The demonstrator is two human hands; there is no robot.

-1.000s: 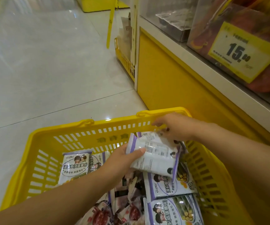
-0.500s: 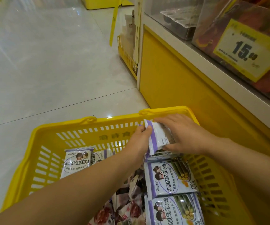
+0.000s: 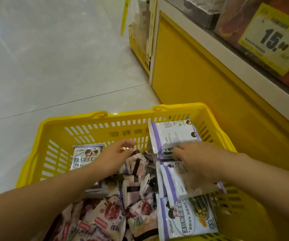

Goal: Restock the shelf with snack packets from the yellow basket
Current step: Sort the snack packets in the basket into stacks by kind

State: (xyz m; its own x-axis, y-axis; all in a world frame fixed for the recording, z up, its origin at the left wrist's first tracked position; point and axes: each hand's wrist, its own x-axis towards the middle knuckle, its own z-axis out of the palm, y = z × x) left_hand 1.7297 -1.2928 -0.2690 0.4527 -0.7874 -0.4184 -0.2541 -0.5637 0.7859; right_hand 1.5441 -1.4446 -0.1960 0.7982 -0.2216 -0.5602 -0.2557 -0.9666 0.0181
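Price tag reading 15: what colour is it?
The price tag is yellow with black numerals; the head view, the only one, shows it clearly.

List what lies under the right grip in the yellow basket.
Purple-and-white snack packets: the right grip pinches the upper packet and lies over the lower packet. Whatever is beneath those, and the basket floor there, is covered.

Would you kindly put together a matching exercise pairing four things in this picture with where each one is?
Things:
1 price tag
2 red-and-white packets
3 left hand
4 purple-edged packet

Places:
A in the yellow basket's far right corner, held by the right hand
B up on the shelf
C in the basket's near left part
D above the basket's middle, holding nothing

Pairs: 1-B, 2-C, 3-D, 4-A.
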